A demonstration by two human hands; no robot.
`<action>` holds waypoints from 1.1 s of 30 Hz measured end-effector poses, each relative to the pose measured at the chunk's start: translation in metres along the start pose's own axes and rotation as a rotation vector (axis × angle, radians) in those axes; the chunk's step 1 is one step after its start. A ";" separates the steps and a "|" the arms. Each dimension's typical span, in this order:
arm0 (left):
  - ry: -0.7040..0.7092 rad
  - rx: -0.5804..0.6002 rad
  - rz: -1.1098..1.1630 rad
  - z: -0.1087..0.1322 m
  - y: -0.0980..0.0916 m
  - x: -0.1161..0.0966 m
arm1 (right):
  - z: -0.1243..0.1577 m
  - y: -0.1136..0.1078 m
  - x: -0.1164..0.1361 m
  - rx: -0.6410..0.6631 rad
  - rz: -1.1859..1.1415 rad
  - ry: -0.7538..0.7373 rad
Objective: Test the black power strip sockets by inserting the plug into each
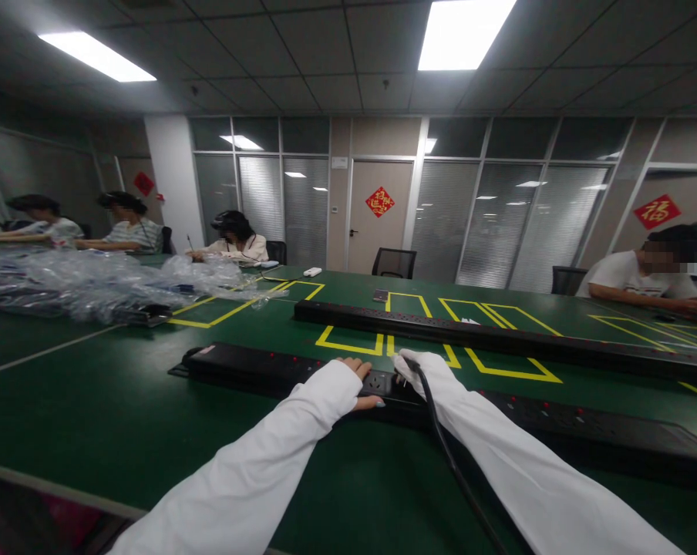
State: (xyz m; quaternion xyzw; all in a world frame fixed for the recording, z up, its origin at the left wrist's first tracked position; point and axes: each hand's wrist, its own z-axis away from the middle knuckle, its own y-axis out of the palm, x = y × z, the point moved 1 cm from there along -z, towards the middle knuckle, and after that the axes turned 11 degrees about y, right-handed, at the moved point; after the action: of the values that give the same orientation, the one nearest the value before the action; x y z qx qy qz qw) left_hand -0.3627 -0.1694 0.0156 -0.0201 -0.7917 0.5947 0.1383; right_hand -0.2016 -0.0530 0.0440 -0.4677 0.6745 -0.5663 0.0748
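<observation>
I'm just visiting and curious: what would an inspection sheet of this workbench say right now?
Surface: green table marked with yellow tape outlines.
Job's things: long black power strip under both hands; black plug at its sockets.
Clutter: heap of clear plastic bags far left; second black power strip behind; small dark phone.
Grippers: left hand rests on the near strip, grip unclear; right hand, sleeve-covered, holds the plug.
Cables: black cable runs from the plug toward the camera.
Surroundings: seated people at the table; glass partitions with blinds; door with red ornament.
</observation>
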 end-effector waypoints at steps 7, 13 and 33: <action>0.011 0.001 -0.007 0.000 -0.002 -0.001 | 0.006 -0.003 -0.006 -0.031 0.035 0.044; 0.012 -0.024 -0.014 0.000 0.002 0.000 | 0.016 -0.007 0.008 -0.156 0.282 -0.081; -0.017 -0.026 0.010 0.000 0.002 -0.002 | 0.020 -0.004 0.010 -0.123 0.401 -0.035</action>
State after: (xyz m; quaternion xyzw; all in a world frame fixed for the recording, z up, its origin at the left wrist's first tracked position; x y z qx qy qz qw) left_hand -0.3608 -0.1691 0.0133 -0.0210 -0.8005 0.5850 0.1283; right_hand -0.1924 -0.0735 0.0451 -0.3374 0.7861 -0.4895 0.1689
